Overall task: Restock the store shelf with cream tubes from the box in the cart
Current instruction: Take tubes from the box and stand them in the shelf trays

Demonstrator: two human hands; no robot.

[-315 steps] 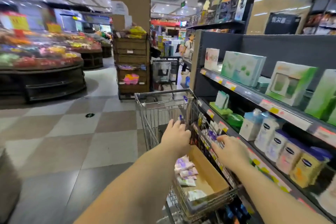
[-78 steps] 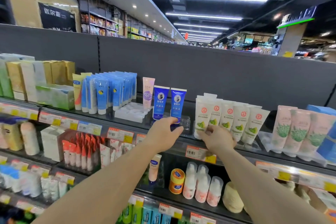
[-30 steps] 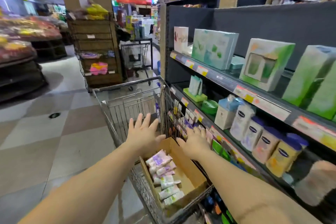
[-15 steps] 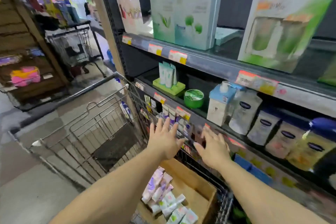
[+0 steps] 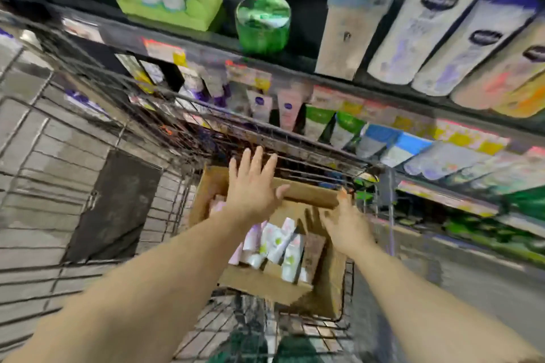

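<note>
A brown cardboard box (image 5: 298,194) sits in the near right corner of the wire cart (image 5: 88,138). Several white, pink and green cream tubes (image 5: 277,244) lie inside it. My left hand (image 5: 253,188) hovers over the box's far end with fingers spread and straight, holding nothing. My right hand (image 5: 345,224) is over the box's right side, blurred, fingers pointing toward the far flap; nothing shows in it. The store shelf (image 5: 295,68) runs along the cart's far side.
Tall lotion bottles (image 5: 427,26), a green jar (image 5: 263,23) and a green tray of tubes (image 5: 174,3) stand on the upper shelf. Tubes (image 5: 318,124) hang in a lower row behind price tags. A dark flap (image 5: 112,209) lies in the cart's bottom.
The view has tilted down over the cart. Both hands have dropped from above the cart's rim to just over the box, still holding nothing.
</note>
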